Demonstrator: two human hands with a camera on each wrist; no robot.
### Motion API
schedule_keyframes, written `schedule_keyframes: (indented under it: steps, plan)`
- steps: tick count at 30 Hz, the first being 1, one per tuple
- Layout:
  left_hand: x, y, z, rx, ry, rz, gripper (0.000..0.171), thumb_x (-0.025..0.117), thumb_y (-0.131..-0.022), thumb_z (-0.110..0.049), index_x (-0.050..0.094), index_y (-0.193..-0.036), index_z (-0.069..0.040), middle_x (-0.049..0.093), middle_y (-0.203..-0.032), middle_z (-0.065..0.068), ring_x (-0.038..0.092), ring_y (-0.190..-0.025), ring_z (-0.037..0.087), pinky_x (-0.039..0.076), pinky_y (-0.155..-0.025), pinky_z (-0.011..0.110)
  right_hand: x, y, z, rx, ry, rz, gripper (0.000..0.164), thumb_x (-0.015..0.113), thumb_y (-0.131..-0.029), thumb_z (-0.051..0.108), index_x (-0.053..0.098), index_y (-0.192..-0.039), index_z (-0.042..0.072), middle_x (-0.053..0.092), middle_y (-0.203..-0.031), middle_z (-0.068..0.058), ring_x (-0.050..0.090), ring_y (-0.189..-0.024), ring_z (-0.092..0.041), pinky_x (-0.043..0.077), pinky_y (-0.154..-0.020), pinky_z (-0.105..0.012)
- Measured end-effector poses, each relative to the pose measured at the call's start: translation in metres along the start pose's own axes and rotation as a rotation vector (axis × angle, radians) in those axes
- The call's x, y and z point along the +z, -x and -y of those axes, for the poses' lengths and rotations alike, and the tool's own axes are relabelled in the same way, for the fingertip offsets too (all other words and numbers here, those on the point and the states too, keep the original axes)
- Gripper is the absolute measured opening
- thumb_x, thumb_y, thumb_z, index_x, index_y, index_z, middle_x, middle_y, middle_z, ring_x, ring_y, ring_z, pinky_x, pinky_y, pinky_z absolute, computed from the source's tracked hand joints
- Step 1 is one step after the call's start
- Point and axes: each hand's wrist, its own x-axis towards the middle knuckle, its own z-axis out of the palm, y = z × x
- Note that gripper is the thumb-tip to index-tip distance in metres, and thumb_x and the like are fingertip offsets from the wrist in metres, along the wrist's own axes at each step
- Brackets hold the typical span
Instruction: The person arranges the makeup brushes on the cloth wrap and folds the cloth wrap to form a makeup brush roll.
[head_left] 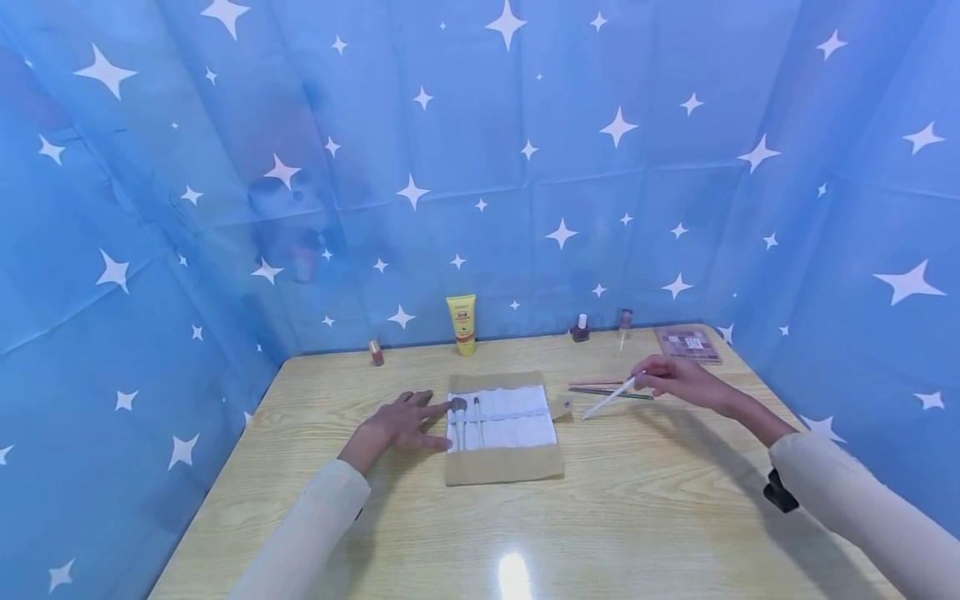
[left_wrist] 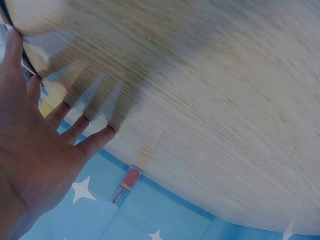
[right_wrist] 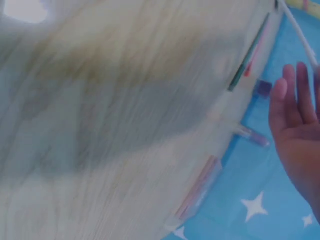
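A fabric brush roll [head_left: 504,467], tan outside with a white lining, lies unfolded on the table. Two makeup brushes, a broad one [head_left: 460,425] and a thin one [head_left: 478,422], sit in its left part. My left hand [head_left: 405,421] rests at the roll's left edge with its fingers spread. In the left wrist view, the left thumb and index fingertips are right at that edge. Over to the right, my right hand [head_left: 678,382] pinches a slim white stick [head_left: 609,398] that slants down to the left. Its far end is close to the table, near the roll's flap [head_left: 561,406].
Several thin pencils [head_left: 611,390] lie beneath the white stick. Along the back stand a lipstick [head_left: 376,352], a yellow tube [head_left: 462,325], a dark nail polish bottle [head_left: 581,328] and a small clear tube [head_left: 624,329]. A palette [head_left: 688,345] lies at the back right corner, before a blue starred curtain [head_left: 480,167].
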Motion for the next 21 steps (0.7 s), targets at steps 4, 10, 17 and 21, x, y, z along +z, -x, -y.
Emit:
schedule_keyframes:
  steps: [4, 10, 17, 21]
  plan:
    - [0.001, -0.001, 0.001, 0.001, 0.000, 0.001, 0.084, 0.055, -0.090, -0.079, 0.034, -0.162, -0.041, 0.023, -0.172, 0.008, 0.020, -0.157, 0.039, 0.029, -0.118, 0.068, 0.004, -0.007, 0.009, 0.001, -0.081, -0.011, 0.033, 0.055, -0.109, 0.012, 0.057, -0.133, -0.011, 0.067, -0.122, -0.034, 0.072, -0.110, -0.022, 0.060, -0.090, -0.043]
    - [0.002, 0.001, 0.001, 0.006, 0.005, 0.000, 0.085, 0.056, -0.091, -0.078, 0.034, -0.162, -0.038, 0.023, -0.172, 0.009, 0.020, -0.157, 0.040, 0.029, -0.118, 0.068, 0.013, -0.020, 0.022, 0.012, -0.112, -0.075, 0.038, 0.061, -0.106, 0.011, 0.054, -0.138, -0.009, 0.069, -0.123, -0.032, 0.074, -0.104, -0.017, 0.061, -0.088, -0.036]
    - [0.001, 0.003, 0.001, 0.006, 0.028, 0.002, 0.085, 0.056, -0.091, -0.077, 0.033, -0.163, -0.039, 0.022, -0.172, 0.009, 0.018, -0.157, 0.040, 0.027, -0.119, 0.068, 0.018, -0.040, 0.041, 0.030, -0.106, -0.110, 0.045, 0.067, -0.103, 0.014, 0.054, -0.138, -0.010, 0.068, -0.126, -0.030, 0.072, -0.102, -0.010, 0.060, -0.088, -0.031]
    - [0.000, 0.002, 0.002, 0.005, 0.023, 0.002, 0.085, 0.056, -0.091, -0.078, 0.033, -0.163, -0.039, 0.022, -0.172, 0.009, 0.018, -0.157, 0.039, 0.027, -0.119, 0.068, 0.022, -0.052, 0.057, 0.058, -0.069, -0.116, 0.042, 0.070, -0.101, 0.020, 0.060, -0.132, -0.007, 0.070, -0.123, -0.025, 0.073, -0.098, -0.012, 0.060, -0.089, -0.031]
